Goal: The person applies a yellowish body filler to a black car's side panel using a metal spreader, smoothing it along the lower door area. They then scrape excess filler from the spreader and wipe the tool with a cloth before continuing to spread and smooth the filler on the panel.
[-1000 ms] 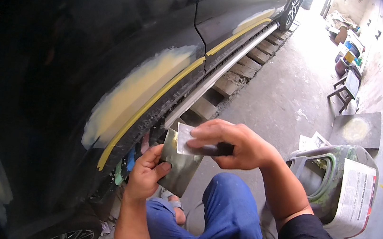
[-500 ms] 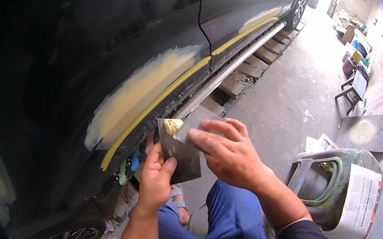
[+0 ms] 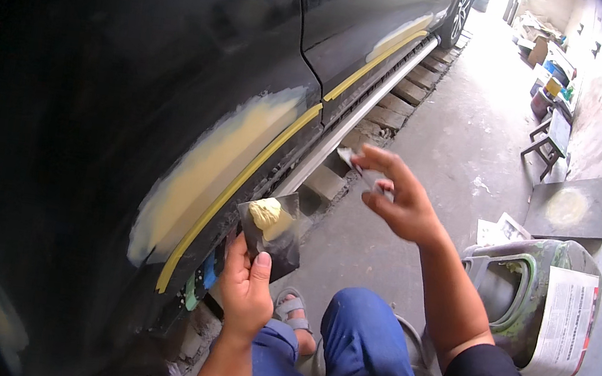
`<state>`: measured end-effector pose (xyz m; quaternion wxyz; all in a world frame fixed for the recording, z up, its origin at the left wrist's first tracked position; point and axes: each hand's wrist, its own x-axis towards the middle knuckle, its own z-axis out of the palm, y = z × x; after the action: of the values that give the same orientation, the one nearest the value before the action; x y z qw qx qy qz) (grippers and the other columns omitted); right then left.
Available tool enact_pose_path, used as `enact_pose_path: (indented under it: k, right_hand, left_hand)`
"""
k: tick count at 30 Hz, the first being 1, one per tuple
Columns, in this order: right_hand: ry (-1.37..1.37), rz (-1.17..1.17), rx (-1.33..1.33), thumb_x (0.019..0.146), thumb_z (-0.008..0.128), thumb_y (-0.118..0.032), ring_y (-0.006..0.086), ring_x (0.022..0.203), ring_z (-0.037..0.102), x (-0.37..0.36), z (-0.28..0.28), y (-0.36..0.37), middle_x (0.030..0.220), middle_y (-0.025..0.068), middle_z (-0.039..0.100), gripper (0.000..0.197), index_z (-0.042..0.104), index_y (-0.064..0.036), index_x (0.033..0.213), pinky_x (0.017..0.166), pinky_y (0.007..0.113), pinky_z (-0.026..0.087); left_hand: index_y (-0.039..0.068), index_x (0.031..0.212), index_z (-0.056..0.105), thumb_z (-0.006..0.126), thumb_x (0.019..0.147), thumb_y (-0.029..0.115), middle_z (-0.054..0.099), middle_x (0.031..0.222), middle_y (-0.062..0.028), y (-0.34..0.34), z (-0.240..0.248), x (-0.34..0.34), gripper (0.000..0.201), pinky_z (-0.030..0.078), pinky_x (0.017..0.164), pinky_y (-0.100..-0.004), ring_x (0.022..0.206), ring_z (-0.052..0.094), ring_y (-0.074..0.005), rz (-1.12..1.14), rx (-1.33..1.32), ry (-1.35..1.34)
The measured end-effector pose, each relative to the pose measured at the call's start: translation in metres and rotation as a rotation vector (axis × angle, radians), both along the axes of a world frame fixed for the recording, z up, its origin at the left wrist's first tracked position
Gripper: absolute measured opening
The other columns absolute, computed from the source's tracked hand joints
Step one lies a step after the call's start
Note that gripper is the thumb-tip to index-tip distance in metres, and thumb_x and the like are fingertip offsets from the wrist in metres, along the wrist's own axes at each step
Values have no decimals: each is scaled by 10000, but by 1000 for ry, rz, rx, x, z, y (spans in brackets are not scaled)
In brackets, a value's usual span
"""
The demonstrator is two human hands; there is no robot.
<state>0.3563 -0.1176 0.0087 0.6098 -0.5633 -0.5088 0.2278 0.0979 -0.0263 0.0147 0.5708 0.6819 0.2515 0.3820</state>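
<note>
- Risk, as I see it: the yellow paste lump (image 3: 265,214) sits near the far edge of the dark plate (image 3: 279,251); too much tilt might let it slide off.
- The spreader (image 3: 370,178) could drop if the right grip is loose; a sloppy swing might smear the yellow tape (image 3: 227,194) on the black car (image 3: 203,63).
- Left hand (image 3: 247,287): forearm upright, grip pinching the plate's near edge, thumb on top, beside the car.
- Right hand (image 3: 406,202): raised, elbow bent, grip pinching the blurred spreader, apart from the plate.
</note>
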Motion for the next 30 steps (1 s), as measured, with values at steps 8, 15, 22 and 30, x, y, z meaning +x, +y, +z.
enact_pose_path:
  k: [8, 15, 22, 30]
  right_hand:
    - [-601, -101, -126, 755, 519, 64, 339, 1277, 472, 35, 59, 93, 1327, 150, 553, 642, 455, -63, 1381, 1097, 449, 379]
    - [-740, -122, -127, 769, 554, 11, 326, 1328, 437, 35, 33, 129, 1336, 178, 540, 640, 462, -119, 1389, 1021, 516, 366]
    - [-831, -239, 1, 806, 549, 2, 276, 1265, 506, 26, 27, 147, 1229, 107, 635, 584, 493, -127, 1374, 894, 485, 389]
    - [-813, -180, -59, 803, 516, 42, 266, 1278, 487, 14, 28, 156, 1275, 122, 599, 576, 506, -103, 1361, 973, 461, 356]
  left_hand:
    - [-67, 1346, 412, 442, 951, -3, 560, 1263, -170, 24, -18, 35, 401, 394, 1031, -322, 1148, 556, -203, -117, -149, -193]
    - [-82, 1324, 405, 444, 922, 5, 563, 1254, -185, 45, -28, 33, 413, 416, 1000, -320, 1135, 560, -207, -127, -194, -222]
    - [-61, 1306, 433, 478, 850, 5, 585, 1229, -162, 37, -25, 27, 464, 400, 1042, -357, 1132, 567, -209, -59, -208, -164]
    - [-63, 1304, 443, 485, 859, 5, 582, 1239, -161, 23, -26, 24, 452, 392, 1048, -359, 1145, 561, -211, -33, -202, -116]
